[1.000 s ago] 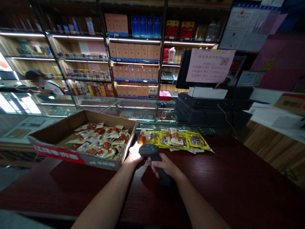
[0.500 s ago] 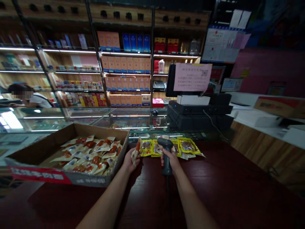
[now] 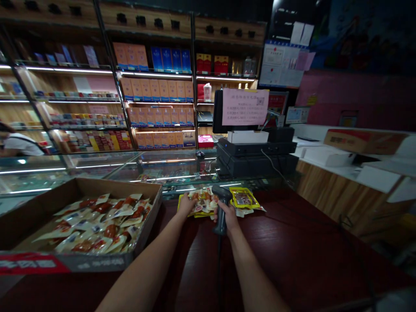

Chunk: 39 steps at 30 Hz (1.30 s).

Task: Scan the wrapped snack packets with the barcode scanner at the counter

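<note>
My right hand (image 3: 230, 215) is wrapped around the grip of a black barcode scanner (image 3: 221, 192), held upright with its cord hanging toward me. My left hand (image 3: 185, 206) grips the near end of a vacuum-packed sausage (image 3: 204, 197), held over yellow snack packets. Its fingertips are partly hidden against the packaging. Just right of the scanner lies a yellow snack packet (image 3: 244, 198) with a clear window. To the left, an open cardboard box (image 3: 130, 260) contains several more sausages (image 3: 112, 230) in clear and cream wrappers.
The dark red tabletop (image 3: 279, 255) spans the foreground. Behind it runs a glass display counter (image 3: 169, 167), with a monitor (image 3: 218, 110) carrying a pink sheet. A person (image 3: 21, 144) is at the far left. Shelves of boxed goods (image 3: 156, 89) line the back wall.
My left hand has moved from beside the cardboard box onto the yellow packets, bringing the sausage with it. The scanner stays in my right hand. The view has turned slightly right.
</note>
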Each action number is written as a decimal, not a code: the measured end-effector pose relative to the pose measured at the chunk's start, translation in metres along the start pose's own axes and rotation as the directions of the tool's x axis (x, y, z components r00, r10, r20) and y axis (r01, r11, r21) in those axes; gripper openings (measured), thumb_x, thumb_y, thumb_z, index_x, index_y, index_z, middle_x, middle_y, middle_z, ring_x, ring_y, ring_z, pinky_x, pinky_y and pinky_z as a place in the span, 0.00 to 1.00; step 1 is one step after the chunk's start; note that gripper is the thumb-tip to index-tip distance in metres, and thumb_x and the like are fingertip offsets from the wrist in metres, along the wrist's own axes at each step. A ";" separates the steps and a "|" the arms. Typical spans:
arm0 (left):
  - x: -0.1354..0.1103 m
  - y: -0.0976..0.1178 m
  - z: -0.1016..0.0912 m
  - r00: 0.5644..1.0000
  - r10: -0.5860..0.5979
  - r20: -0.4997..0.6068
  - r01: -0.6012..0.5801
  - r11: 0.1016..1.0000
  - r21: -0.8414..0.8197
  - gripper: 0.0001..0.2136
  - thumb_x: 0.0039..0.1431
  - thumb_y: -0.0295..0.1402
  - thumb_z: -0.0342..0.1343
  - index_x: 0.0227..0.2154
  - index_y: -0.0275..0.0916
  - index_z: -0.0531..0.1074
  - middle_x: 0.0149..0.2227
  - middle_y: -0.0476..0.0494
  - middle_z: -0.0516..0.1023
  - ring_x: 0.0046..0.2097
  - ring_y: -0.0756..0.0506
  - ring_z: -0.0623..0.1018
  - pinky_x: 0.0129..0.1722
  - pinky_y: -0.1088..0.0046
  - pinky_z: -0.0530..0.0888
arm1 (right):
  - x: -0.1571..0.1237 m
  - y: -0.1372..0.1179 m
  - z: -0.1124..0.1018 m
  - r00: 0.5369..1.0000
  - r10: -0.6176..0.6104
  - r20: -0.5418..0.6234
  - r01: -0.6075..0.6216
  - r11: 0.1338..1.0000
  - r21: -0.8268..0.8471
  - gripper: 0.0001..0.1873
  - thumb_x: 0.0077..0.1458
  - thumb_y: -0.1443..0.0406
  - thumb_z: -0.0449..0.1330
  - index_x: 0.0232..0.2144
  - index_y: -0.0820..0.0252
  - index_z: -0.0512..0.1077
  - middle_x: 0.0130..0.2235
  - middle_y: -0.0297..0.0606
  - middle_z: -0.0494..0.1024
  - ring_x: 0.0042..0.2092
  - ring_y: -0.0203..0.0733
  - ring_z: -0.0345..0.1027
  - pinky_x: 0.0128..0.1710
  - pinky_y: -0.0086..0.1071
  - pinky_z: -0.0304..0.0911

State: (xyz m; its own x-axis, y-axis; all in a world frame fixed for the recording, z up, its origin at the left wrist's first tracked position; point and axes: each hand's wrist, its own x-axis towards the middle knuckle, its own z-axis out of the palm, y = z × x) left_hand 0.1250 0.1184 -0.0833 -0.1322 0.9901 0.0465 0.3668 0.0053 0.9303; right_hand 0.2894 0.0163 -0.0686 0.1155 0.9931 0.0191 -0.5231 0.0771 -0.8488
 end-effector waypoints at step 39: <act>0.018 -0.005 -0.181 0.988 0.007 -0.156 0.114 0.651 0.750 0.11 0.50 0.33 0.54 0.32 0.31 0.76 0.43 0.19 0.75 0.47 0.30 0.75 0.43 0.58 0.69 | -0.037 0.039 0.032 0.829 0.201 0.522 -0.140 0.978 -0.153 0.23 0.46 0.55 0.64 0.40 0.64 0.67 0.20 0.31 0.73 0.16 0.33 0.64 0.14 0.25 0.60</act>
State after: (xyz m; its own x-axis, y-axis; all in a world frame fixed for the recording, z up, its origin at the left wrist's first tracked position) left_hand -0.0455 0.1113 -0.0209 -0.2720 0.9561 0.1090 0.9146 0.2217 0.3381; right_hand 0.2381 -0.0147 -0.0858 -0.4497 0.8849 0.1210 -0.3985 -0.0775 -0.9139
